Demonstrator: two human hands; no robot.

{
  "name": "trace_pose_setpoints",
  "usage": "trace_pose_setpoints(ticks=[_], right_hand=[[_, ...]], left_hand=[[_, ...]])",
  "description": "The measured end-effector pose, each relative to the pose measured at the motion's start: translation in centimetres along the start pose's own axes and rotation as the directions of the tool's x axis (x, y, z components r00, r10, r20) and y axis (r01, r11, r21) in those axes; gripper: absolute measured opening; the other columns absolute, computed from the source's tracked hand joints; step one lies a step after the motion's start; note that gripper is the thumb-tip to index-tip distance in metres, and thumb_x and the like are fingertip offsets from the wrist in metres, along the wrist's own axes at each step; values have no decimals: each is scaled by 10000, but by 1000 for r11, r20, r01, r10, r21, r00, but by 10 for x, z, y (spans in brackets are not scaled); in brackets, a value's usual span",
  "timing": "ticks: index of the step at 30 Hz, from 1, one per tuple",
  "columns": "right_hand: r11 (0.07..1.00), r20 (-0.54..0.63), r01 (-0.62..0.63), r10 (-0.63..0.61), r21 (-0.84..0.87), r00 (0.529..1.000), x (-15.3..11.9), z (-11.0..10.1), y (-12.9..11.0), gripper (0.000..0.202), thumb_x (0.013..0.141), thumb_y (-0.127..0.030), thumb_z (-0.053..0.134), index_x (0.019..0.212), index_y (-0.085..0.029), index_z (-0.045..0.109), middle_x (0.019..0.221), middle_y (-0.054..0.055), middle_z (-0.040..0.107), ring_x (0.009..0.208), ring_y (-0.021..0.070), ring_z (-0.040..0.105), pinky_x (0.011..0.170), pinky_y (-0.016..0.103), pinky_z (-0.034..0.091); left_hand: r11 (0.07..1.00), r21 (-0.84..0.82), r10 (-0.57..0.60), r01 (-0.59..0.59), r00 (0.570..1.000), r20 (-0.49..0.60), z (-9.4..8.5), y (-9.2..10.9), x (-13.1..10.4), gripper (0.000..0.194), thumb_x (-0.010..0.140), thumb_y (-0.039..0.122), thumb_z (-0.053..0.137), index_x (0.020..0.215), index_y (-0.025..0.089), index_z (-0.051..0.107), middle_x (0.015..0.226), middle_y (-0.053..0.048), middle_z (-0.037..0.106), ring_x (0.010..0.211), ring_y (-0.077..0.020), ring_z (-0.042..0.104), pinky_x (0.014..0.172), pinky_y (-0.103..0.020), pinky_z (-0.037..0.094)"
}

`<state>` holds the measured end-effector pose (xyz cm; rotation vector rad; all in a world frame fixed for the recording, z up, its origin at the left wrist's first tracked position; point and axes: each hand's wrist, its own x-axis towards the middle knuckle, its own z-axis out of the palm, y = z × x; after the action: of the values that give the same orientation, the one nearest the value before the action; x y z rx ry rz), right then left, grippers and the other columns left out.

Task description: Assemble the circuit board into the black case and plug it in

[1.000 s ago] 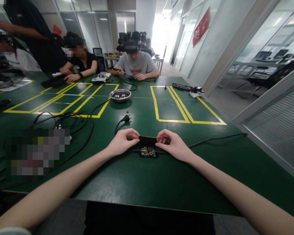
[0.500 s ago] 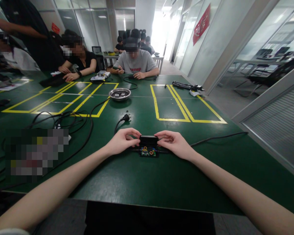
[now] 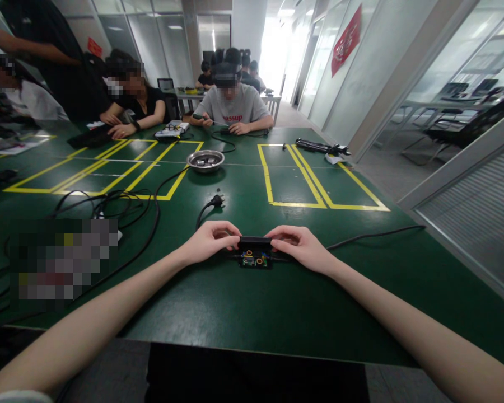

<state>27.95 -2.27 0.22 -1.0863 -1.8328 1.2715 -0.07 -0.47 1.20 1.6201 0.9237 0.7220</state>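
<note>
A black rectangular cover (image 3: pixel 255 242) is pinched at its left end by my left hand (image 3: pixel 213 242) and at its right end by my right hand (image 3: pixel 299 246). Just in front of it, nearer to me, an open black case with a green circuit board (image 3: pixel 254 260) lies on the table. Copper-coloured rings and blue parts show on the board. Black cable leaves the case on both sides, passing by my hands. The cover is tilted along the far side of the case.
Beyond my hands are a black plug (image 3: pixel 215 202) and a metal bowl (image 3: pixel 205 161) of small parts on the green table (image 3: pixel 185 313). Coiled cables (image 3: pixel 121 207) lie left. A black tool (image 3: pixel 319 147) lies far right. Several people sit or stand across the table.
The cover has tipped, so its inner face shows less and its upper edge sits slightly lower. Both hands keep their hold at its ends.
</note>
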Motion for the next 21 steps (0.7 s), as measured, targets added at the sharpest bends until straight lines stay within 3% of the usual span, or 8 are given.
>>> trace_pose_setpoints(ticks=[6, 12, 21], right_hand=[[994, 66, 113, -113, 13, 991, -2, -1, -2, 280, 870, -435, 768, 1005, -190, 765, 1032, 66, 760, 906, 199, 732, 859, 373, 619], [964, 100, 263, -258, -41, 961, -2, -1, -4, 187, 875, -335, 769, 990, -188, 758, 1083, 82, 725, 933, 190, 708, 830, 352, 616], [957, 160, 269, -249, -113, 955, -6, -2, -5, 220, 826, -215, 769, 1043, -204, 738, 1220, 93, 745, 1074, 232, 707, 936, 416, 571]], left_hand=[[1000, 11, 10, -10, 1000, 28, -1, -2, 2, 334, 845, 453, 754, 910, 126, 763, 863, -78, 776, 746, -162, 685, 745, -306, 579], [1000, 8, 7, -7, 999, 34, -1, 0, 1, 343, 829, 461, 765, 881, 122, 769, 890, -92, 785, 737, -159, 672, 743, -307, 572], [1000, -12, 10, -10, 999, 36, -1, -1, 1, 291, 841, 405, 756, 866, 115, 765, 845, -85, 787, 717, -146, 670, 733, -283, 560]])
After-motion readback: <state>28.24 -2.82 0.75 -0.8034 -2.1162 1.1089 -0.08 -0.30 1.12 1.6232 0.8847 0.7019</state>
